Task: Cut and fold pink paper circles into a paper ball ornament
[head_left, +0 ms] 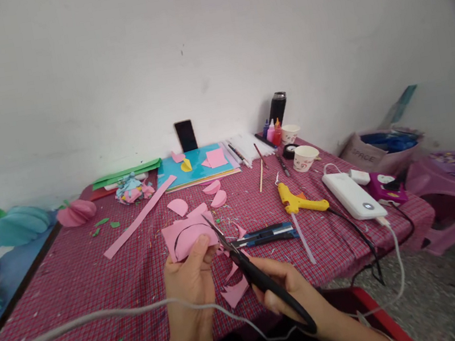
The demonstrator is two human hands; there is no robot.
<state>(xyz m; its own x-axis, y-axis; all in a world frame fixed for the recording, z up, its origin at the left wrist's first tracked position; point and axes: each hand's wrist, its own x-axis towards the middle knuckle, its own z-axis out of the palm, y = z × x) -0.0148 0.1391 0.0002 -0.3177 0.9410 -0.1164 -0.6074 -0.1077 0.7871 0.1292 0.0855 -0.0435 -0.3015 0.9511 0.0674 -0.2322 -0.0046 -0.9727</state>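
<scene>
- Holding a sheet of pink paper (186,237) by its lower edge, the left hand (191,283) pinches it between thumb and fingers, just above the table (79,298). A dark curved line is drawn on the sheet. The low grip likely leaves that line clear and the sheet stiff enough to meet the blades.
- Right hand (287,290) is closed around the black handles of the scissors (246,265). The blades are parted and point up and away, with the tips at the sheet's right edge near the curve.
- The sheet is raised off the cloth, probably so the lower blade can pass beneath it.
- Pink scraps (235,293) lie on the cloth under the scissors, between the two hands.
- Pink half-circles (178,206) and a long pink strip (140,218) lie just beyond the sheet, within reach but clear of the blades.
- A blue-handled knife (266,236) lies just right of the blades. A yellow glue gun (297,201) sits farther right, set aside, its cord trailing off the table edge.
- A white power bank (350,194) rests near the right corner, and a grey cable (82,321) crosses in front of the left wrist.
- Along the back by the wall are blue sheets (196,167), a phone (186,135) propped upright, and paper cups (304,157), all well apart from the hands.
</scene>
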